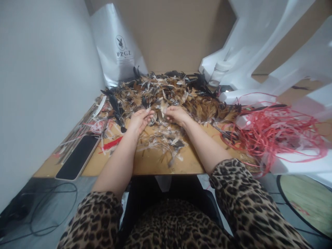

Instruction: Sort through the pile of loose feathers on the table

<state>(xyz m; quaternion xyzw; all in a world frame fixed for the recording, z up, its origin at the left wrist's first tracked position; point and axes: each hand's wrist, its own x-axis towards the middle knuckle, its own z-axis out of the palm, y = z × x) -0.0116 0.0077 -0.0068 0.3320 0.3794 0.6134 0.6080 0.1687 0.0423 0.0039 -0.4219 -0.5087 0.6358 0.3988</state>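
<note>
A wide heap of brown, tan and black feathers (199, 108) covers the back of the wooden table. At its front edge my right hand (176, 116) is closed in a pinch on a pale tan feather (163, 105). Facing it a short gap away, my left hand (140, 121) has thumb and fingertips pressed together; what lies between them is too small to make out. Below both hands, a looser scatter of small feathers and fluff (168, 140) lies on the tabletop (166, 168).
Left of my arms lie a phone (77, 157), a red strip (112, 143) and a bundle of thin sticks (75, 138). A silver bag (116, 45) stands behind. On the right are tangled red ribbons (280, 135), scissors (228, 134) and a clear jar (219, 73).
</note>
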